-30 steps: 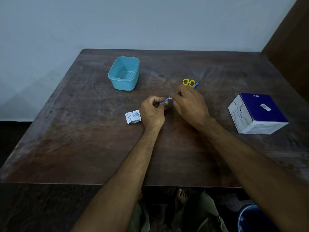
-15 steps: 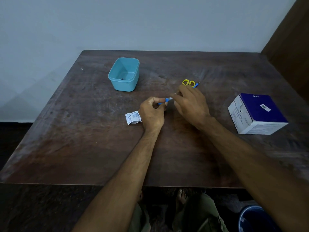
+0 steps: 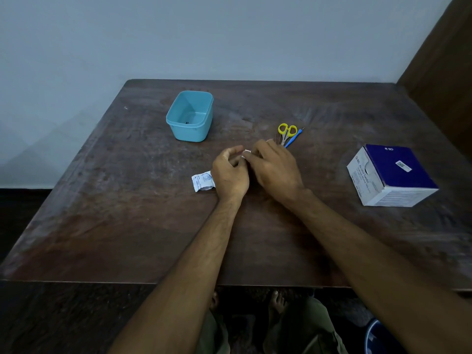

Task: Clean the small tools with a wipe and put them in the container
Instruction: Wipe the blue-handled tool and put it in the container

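Observation:
My left hand and my right hand are pressed together over the middle of the table. A small white wipe peeks out between their fingertips, pinched by my right hand. The blue-handled tool seen earlier in my left hand is now hidden by the fingers. Yellow-handled scissors and a second blue-handled tool lie just beyond my right hand. The light blue container stands open at the back left, with a small dark item inside.
A torn white wipe wrapper lies against my left hand. A blue and white box of swabs sits at the right. The dark wooden table meets a wall behind and a wooden panel at the far right.
My hands have closed together, so the blue tool between them no longer shows and only the wipe is visible. The camera view shifted slightly; nothing else moved.

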The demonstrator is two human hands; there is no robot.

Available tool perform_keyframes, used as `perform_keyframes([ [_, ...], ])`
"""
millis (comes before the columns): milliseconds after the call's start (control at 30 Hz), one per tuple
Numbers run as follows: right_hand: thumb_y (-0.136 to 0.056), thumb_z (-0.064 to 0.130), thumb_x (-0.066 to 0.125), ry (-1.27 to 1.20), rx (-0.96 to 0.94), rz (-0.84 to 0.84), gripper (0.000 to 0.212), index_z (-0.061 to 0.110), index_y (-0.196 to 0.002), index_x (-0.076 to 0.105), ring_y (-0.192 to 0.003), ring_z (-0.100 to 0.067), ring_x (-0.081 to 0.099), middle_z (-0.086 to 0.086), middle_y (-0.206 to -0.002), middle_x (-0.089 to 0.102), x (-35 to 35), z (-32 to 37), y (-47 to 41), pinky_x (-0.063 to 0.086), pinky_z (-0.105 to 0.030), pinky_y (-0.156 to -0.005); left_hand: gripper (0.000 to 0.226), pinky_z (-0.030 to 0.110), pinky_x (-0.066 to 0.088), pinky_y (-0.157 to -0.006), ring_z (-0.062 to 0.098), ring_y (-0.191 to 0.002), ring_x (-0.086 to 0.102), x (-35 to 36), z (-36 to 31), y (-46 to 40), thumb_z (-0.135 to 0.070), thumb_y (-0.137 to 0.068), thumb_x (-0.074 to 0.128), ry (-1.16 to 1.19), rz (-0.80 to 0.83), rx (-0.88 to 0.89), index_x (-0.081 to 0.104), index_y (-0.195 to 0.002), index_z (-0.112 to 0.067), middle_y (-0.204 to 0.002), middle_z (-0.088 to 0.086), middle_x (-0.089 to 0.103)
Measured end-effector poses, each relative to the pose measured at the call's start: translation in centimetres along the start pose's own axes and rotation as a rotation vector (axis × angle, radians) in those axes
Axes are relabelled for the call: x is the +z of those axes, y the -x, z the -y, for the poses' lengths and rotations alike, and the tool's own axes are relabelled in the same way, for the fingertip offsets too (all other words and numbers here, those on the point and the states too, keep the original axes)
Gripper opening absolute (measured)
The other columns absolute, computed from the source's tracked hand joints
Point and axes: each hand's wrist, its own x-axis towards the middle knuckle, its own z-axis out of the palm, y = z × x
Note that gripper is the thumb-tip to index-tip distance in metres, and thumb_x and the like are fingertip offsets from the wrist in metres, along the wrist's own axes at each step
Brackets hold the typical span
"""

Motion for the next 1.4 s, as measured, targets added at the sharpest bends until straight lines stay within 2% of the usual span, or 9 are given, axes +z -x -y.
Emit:
perform_keyframes([
  [233, -0.087, 0.018, 0.051, 0.094, -0.064, 0.0, 0.023, 0.01, -0.098, 0.07, -0.072, -0.028, 0.053, -0.007, -0.083, 0.059, -0.3, -1.9, 0.2, 0.035, -0.035, -0.059, 0.037, 0.036, 0.056, -0.089, 0.016, -0.079, 0.071, 0.0, -0.1, -0.4, 0.002, -0.09, 0.055, 0.197, 0.058, -0.162, 0.055, -0.126, -0.011, -0.082, 0.005, 0.073],
  [367, -0.09, 0.016, 0.055, 0.104, -0.118, -0.016, 0.019, 0.01, -0.1, 0.069, -0.076, -0.027, 0.055, -0.006, -0.085, 0.06, 0.0, -0.8, 0.5, 0.037, -0.037, -0.062, 0.034, 0.04, 0.055, -0.092, 0.018, -0.09, 0.071, -0.3, -0.1, -0.7, -0.003, -0.091, 0.057, 0.234, 0.07, -0.208, 0.055, -0.124, -0.012, -0.092, 0.01, 0.074],
  [467, -0.087, 0.015, 0.063, 0.111, -0.065, -0.046, 0.017, 0.011, -0.102, 0.07, -0.075, -0.028, 0.056, -0.006, -0.085, 0.061, 0.2, -1.7, 0.4, 0.039, -0.035, -0.061, 0.036, 0.027, 0.058, -0.081, 0.012, -0.078, 0.071, -0.5, -0.8, -0.5, 0.0, -0.094, 0.053, 0.309, 0.114, -0.241, 0.05, -0.13, -0.007, -0.089, 0.01, 0.071],
  [700, -0.09, 0.013, 0.055, 0.099, -0.149, -0.013, 0.018, 0.008, -0.101, 0.068, -0.073, -0.028, 0.055, -0.007, -0.084, 0.059, -0.4, -1.2, -0.1, 0.034, -0.036, -0.063, 0.031, 0.03, 0.058, -0.08, 0.014, -0.081, 0.069, -0.8, -0.9, -0.6, 0.001, -0.091, 0.057, 0.35, 0.15, -0.261, 0.055, -0.122, -0.008, -0.086, 0.008, 0.071],
  [867, -0.087, 0.014, 0.052, 0.004, -0.181, 0.066, 0.021, 0.007, -0.1, 0.067, -0.072, -0.029, 0.052, -0.011, -0.085, 0.058, -1.0, -2.7, -0.6, 0.034, -0.036, -0.061, 0.024, 0.024, 0.057, -0.082, 0.008, -0.077, 0.07, -1.0, -1.4, 0.1, 0.004, -0.091, 0.055, 0.291, 0.251, -0.181, 0.062, -0.114, 0.005, -0.088, 0.008, 0.071],
  [967, -0.088, 0.013, 0.051, -0.227, -0.02, 0.042, 0.021, 0.004, -0.095, 0.068, -0.074, -0.029, 0.053, -0.013, -0.086, 0.057, -1.7, -2.4, -1.0, 0.038, -0.035, -0.061, 0.022, 0.027, 0.057, -0.084, 0.015, -0.082, 0.071, -1.0, -1.2, 0.4, 0.009, -0.089, 0.053, 0.252, 0.272, -0.098, 0.065, -0.107, 0.003, -0.087, 0.009, 0.072],
  [1067, -0.092, 0.013, 0.058, -0.576, 0.274, 0.038, 0.016, 0.007, -0.1, 0.071, -0.077, -0.015, 0.053, -0.006, -0.089, 0.056, -2.5, -1.6, -1.7, 0.043, -0.025, -0.068, 0.019, 0.034, 0.055, -0.089, 0.018, -0.097, 0.069, -1.2, -0.7, 0.4, -0.005, -0.088, 0.062, 0.12, 0.237, 0.077, 0.069, -0.104, -0.015, -0.098, 0.004, 0.073],
  [1233, -0.089, 0.008, 0.064, -0.948, 0.555, 0.096, 0.01, 0.007, -0.09, 0.074, -0.064, 0.005, 0.057, 0.009, -0.076, 0.063, -3.3, -0.8, -2.9, 0.039, -0.008, -0.061, 0.006, 0.028, 0.052, -0.075, 0.005, -0.076, 0.064, -1.1, -0.2, 0.3, -0.015, -0.088, 0.067, 0.097, 0.21, 0.119, 0.07, -0.085, -0.02, -0.08, -0.008, 0.07],
  [1400, -0.089, 0.012, 0.067, -1.062, 0.759, 0.02, 0.011, 0.004, -0.091, 0.075, -0.058, 0.004, 0.058, 0.012, -0.07, 0.067, -2.7, -1.0, -2.8, 0.042, -0.014, -0.058, 0.012, 0.041, 0.056, -0.072, 0.014, -0.065, 0.063, -0.8, -0.2, 0.3, -0.016, -0.09, 0.065, 0.092, 0.222, 0.065, 0.069, -0.081, -0.008, -0.071, 0.005, 0.07],
])
